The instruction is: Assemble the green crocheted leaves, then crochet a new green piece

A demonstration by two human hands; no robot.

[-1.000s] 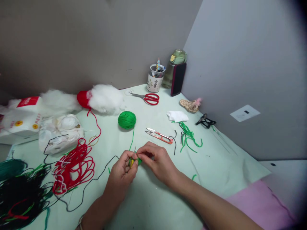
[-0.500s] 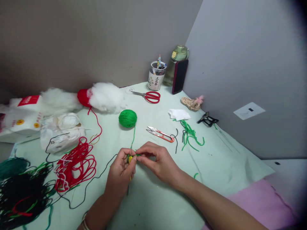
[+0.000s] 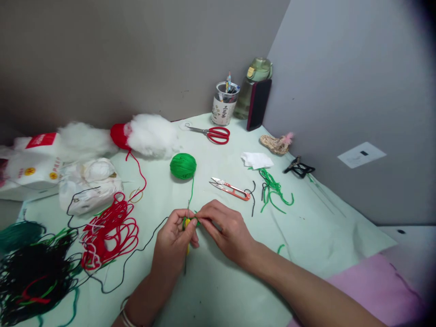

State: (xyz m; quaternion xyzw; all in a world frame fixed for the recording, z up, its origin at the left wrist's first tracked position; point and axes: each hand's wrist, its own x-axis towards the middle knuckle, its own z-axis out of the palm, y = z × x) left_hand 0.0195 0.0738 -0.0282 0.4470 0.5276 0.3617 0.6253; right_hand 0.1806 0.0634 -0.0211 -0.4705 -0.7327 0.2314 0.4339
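Note:
My left hand [image 3: 175,234] is closed around a slim metal crochet hook [image 3: 188,245] with a yellow grip; its thin shaft sticks out above and below the fingers. Green yarn [image 3: 186,222] shows at the hook, partly hidden by my fingers. My right hand [image 3: 223,225] pinches a bit of the same green yarn close to my left fingertips. Behind the hands sits a green yarn ball [image 3: 183,166], and a strand runs down from it to my left hand.
Orange thread snips [image 3: 233,190] lie right of the ball, with green yarn scraps [image 3: 272,188] beyond. Red-handled scissors [image 3: 218,135] rest farther back. Left are tangled red yarn [image 3: 112,238], black yarn [image 3: 34,272] and white stuffing [image 3: 151,136]. A pen cup [image 3: 223,109] stands in the corner.
The whole view has shifted slightly. More of the hook's shaft shows above and below my left hand. My right hand is still pinched beside the left.

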